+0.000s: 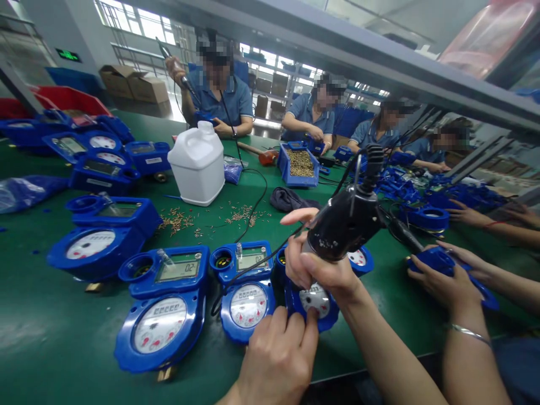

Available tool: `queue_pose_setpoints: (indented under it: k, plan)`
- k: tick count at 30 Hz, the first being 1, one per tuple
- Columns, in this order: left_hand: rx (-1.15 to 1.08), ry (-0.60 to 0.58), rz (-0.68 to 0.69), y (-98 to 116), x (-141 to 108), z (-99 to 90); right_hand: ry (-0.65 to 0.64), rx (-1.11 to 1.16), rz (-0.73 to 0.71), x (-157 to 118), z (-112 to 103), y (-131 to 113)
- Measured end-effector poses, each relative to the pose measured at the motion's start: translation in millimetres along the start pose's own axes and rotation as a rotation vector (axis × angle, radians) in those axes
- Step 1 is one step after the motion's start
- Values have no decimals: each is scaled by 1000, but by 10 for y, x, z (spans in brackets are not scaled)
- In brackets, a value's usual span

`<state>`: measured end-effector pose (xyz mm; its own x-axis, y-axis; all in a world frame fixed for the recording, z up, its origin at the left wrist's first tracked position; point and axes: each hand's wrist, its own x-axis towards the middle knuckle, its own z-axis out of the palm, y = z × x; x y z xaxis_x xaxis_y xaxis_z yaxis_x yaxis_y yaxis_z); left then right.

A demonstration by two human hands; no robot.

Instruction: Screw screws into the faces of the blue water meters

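Here, the right hand (323, 269) grips one black cylindrical electric screwdriver (348, 219) above one blue plastic round-dialled meter (323, 301) on the green bench (63, 349); the curled left hand (276, 357) touches that meter, grip unclear. Two matching meters (167, 288), displaying 0.2, sit leftward.

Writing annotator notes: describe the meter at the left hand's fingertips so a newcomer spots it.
On the green table, follow the near row of blue meters to its right end. Stop at the meter below the black tool in the right hand. Unlike its neighbours, it has the left hand's fingers at its dial.
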<state>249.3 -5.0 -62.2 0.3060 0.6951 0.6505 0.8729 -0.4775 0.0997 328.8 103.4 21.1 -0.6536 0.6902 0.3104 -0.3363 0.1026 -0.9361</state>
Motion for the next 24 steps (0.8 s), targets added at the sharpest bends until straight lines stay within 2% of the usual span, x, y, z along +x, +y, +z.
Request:
queue_pose_setpoints:
  k: [3, 6, 8, 9, 11, 13, 14, 15, 16, 19, 24]
  plan:
    - [2, -11, -1, 6, 10, 1, -65, 51, -40, 30, -20, 5]
    - [-38, -66, -8, -14, 27, -26, -130, 46, -42, 73, -40, -117]
    - [-238, -95, -53, -48, 48, -102, -138, 39, -64, 121, -29, -300]
    - [-422, -131, -135, -71, 62, -161, -126, 35, -77, 150, -13, -413]
    - [-919, -243, -474, -123, 96, -306, -87, 49, -102, 213, 36, -644]
    - [-1445, -312, -925, -175, 130, -445, -28, 106, -152, 268, 107, -829]
    - [-1660, -306, -1114, -198, 145, -499, 3, 141, -181, 286, 149, -889]
    - [-1833, -264, -1245, -219, 155, -539, 28, 172, -209, 295, 194, -925]
    - [-1956, -209, -1320, -238, 162, -565, 48, 191, -226, 294, 242, -940]
    - [-2081, -121, -1384, -285, 163, -596, 22, 173, -225, 233, 388, -900]
    - [-2139, -85, -1341, -313, 171, -670, -13, 134, -151, 74, 561, -831]
